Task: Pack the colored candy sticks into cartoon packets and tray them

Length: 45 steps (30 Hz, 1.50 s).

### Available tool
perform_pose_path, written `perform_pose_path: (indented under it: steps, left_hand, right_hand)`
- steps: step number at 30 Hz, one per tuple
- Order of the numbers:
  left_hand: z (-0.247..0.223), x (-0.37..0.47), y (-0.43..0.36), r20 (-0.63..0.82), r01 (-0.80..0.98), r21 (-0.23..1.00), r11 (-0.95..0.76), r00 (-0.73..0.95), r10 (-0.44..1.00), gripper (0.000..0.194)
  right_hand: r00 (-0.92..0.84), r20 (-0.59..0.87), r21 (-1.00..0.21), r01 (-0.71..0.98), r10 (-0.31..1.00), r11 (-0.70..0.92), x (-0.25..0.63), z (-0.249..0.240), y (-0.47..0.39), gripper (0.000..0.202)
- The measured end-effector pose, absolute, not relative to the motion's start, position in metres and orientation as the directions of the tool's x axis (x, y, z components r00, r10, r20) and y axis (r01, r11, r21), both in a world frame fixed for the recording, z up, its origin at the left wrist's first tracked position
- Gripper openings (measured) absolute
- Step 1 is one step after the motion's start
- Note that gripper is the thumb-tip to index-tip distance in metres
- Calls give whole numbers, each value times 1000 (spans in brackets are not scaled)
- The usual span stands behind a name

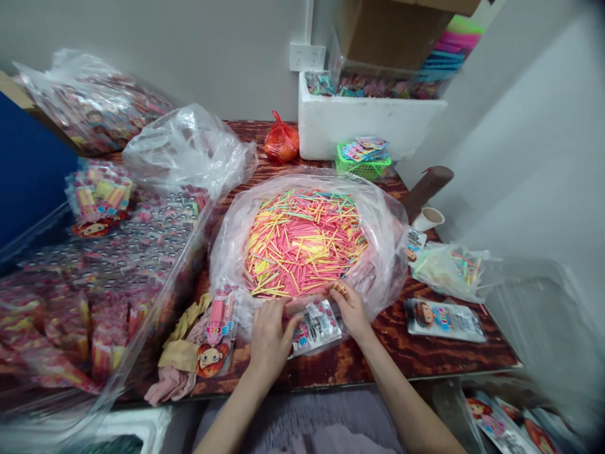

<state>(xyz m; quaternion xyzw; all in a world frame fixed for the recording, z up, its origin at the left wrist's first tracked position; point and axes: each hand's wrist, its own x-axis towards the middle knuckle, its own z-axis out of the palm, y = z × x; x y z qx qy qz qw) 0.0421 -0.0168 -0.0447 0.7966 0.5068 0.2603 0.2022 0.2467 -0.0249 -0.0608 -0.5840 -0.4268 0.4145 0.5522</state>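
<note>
Purple garment nearest cam. Dark-red wood-grain worktop abuts grey wall, elec. outlet above. Via remote feed I log: R hand pinching a few short sticks, ends approx. L; L hand curled, can't tell if gripping. Silver packet between hands, near side of stick pile; lower edge L–R, R end slightly farther off; long axis unconfirmed, partly covered.

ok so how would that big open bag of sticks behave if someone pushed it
The open bag would probably crumple rather than hold shape, as its thin sides already wrinkle. The sticks would likely slide over each other, being heaped loose.
</note>
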Motion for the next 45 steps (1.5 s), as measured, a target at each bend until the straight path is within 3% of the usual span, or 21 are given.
perform_pose_path:
  steps: [2,13,22,30,34,37,40,43,45]
  left_hand:
    - [-44,39,-15,191,668,626,-401,367,910,13]
    - [-36,36,-10,204,584,732,-352,305,930,22]
    - [-31,39,-4,189,365,895,-257,212,959,15]
    - [-28,38,-4,75,365,920,-143,194,978,30]
    - [-24,33,-3,86,357,917,-180,264,961,19]
    - [-20,29,-3,81,324,933,-155,231,970,15]
    - [-20,26,-3,30,291,953,-79,170,985,15]
    - [-23,26,-3,20,296,954,-58,128,992,20]
    - [-25,26,-2,39,352,933,-78,114,993,27]
  right_hand:
    - [288,-9,-998,56,958,-26,247,-61,-25,12]
    - [281,29,-994,107,959,-1,246,-63,-26,12]
    - [284,23,-994,111,958,-9,244,-63,-25,13]
    - [291,8,-994,108,957,-25,243,-63,-26,13]
    - [301,-38,-994,82,953,-66,250,-58,-18,12]
    - [295,47,-982,188,954,-10,258,-48,0,11]
    - [155,229,-850,513,961,120,262,-38,27,17]
    - [-119,313,-445,858,942,256,256,-33,48,23]
    - [-240,273,-160,944,932,290,250,-33,57,20]
